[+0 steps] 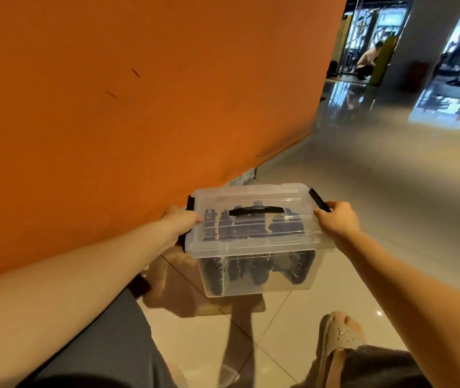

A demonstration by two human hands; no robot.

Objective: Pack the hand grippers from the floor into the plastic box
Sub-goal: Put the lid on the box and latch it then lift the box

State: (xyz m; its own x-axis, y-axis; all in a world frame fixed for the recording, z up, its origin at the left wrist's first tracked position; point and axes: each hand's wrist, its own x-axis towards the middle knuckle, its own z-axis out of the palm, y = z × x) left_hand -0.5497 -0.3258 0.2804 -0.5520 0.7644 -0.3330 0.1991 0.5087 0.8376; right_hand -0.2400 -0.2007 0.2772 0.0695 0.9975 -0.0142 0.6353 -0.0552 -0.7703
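Note:
A clear plastic box (259, 278) with its lid (254, 196) on is held in front of me, above the tiled floor. Several dark hand grippers (254, 268) show through its walls and lid. A black carry handle (256, 210) lies flat on the lid. My left hand (179, 221) grips the box's left end at the black latch (189, 204). My right hand (336, 219) grips the right end beside the other black latch (319, 200).
An orange wall (139, 93) rises close on the left. A flat brown cardboard piece (184, 292) lies on the pale tiles (293, 326) under the box. My sandalled foot (340, 334) is at lower right. A person (368, 58) crouches far down the glossy corridor.

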